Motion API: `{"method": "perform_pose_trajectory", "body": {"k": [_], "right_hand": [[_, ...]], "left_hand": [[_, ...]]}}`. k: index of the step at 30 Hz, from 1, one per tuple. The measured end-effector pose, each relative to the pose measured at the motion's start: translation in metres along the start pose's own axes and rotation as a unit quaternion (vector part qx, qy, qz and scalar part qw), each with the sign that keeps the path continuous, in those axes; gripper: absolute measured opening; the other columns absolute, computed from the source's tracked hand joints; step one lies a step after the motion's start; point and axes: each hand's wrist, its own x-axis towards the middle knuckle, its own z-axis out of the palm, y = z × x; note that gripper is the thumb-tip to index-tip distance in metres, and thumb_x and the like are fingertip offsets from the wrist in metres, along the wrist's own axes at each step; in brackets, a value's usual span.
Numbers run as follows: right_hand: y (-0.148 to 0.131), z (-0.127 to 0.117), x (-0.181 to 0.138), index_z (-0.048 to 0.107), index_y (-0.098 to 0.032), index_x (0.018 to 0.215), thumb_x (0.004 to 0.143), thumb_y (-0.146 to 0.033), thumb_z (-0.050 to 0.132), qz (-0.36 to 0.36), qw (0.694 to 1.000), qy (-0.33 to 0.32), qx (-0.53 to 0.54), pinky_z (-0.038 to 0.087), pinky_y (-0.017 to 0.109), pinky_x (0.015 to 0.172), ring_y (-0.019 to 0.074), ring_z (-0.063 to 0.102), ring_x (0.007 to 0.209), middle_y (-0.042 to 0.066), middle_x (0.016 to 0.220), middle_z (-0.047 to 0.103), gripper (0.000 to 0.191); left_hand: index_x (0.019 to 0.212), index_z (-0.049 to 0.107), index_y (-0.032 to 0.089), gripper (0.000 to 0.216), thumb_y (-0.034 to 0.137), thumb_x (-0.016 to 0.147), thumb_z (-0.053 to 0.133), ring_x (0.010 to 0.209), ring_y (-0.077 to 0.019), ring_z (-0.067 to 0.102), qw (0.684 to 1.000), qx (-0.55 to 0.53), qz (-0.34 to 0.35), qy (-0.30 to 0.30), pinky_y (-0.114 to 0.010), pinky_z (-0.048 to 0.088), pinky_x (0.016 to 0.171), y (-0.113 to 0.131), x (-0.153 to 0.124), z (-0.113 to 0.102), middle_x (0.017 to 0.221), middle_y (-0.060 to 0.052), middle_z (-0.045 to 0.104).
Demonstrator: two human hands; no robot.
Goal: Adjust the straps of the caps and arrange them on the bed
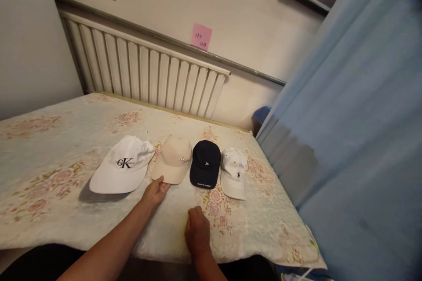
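Note:
Four baseball caps lie in a row on a bed with a floral cover [49, 149]: a white cap with a black logo [120, 169], a beige cap [173, 160], a dark navy cap [206, 163] and a small white cap [233, 171]. My left hand [154, 192] reaches forward with its fingertips touching the front edge of the beige cap's brim; the fingers look loosely stretched. My right hand [197, 230] rests on the cover below the navy cap, fingers curled under, holding nothing I can see.
A white ribbed headboard [145, 70] stands against the wall behind the bed, with a pink sticky note [201, 36] on the wall above it. A blue curtain [356, 140] hangs along the bed's right side. The bed's near edge is just under my arms.

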Motion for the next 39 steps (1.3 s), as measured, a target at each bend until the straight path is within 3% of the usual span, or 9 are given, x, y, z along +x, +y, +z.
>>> {"method": "perform_pose_trajectory", "body": {"k": [16,22,26,34,39], "right_hand": [[-0.001,0.000,0.000,0.049,-0.021,0.074,0.074,0.002,0.041,0.004,1.000,0.001,-0.006,0.033,0.026,0.060,0.0144,0.052,0.068,0.000,0.077,0.053,0.025],[-0.002,-0.002,0.001,0.049,-0.022,0.074,0.077,0.000,0.041,0.000,1.000,0.006,-0.001,0.032,0.027,0.059,0.0150,0.052,0.067,0.000,0.076,0.052,0.023],[0.000,-0.001,-0.002,0.049,-0.022,0.074,0.078,0.001,0.041,-0.003,1.000,-0.001,-0.001,0.032,0.028,0.060,0.0155,0.051,0.067,0.000,0.075,0.053,0.024],[0.001,-0.002,-0.004,0.052,-0.022,0.076,0.078,0.001,0.040,-0.012,1.000,0.004,-0.002,0.032,0.027,0.060,0.0151,0.052,0.067,0.000,0.076,0.053,0.026],[0.002,-0.002,-0.006,0.053,-0.022,0.079,0.079,0.000,0.039,-0.016,1.000,-0.002,0.008,0.034,0.027,0.062,0.0157,0.053,0.071,0.001,0.078,0.054,0.026]], "left_hand": [[0.121,0.054,0.027,0.046,-0.002,0.086,0.045,0.094,-0.0194,0.070,1.000,-0.013,0.008,0.001,-0.033,0.055,0.084,-0.006,0.009,0.003,0.099,-0.004,0.074],[0.119,0.054,0.025,0.039,0.002,0.088,0.046,0.086,-0.0172,0.071,1.000,0.013,0.005,-0.009,-0.033,0.056,0.083,-0.009,0.010,-0.001,0.097,-0.004,0.073],[0.111,0.055,0.017,0.026,0.006,0.089,0.047,0.077,-0.0188,0.072,0.998,0.058,-0.006,-0.014,-0.036,0.058,0.078,-0.008,0.004,-0.007,0.087,-0.008,0.072],[0.091,0.058,0.011,0.013,0.003,0.082,0.051,0.074,-0.0244,0.072,0.983,0.181,-0.042,-0.013,-0.037,0.058,0.072,0.015,-0.028,-0.036,0.081,-0.018,0.070],[0.079,0.060,0.011,0.005,0.007,0.078,0.058,0.060,-0.0233,0.069,0.964,0.265,0.023,-0.003,-0.036,0.058,0.063,0.042,-0.052,-0.047,0.068,-0.014,0.068]]}}
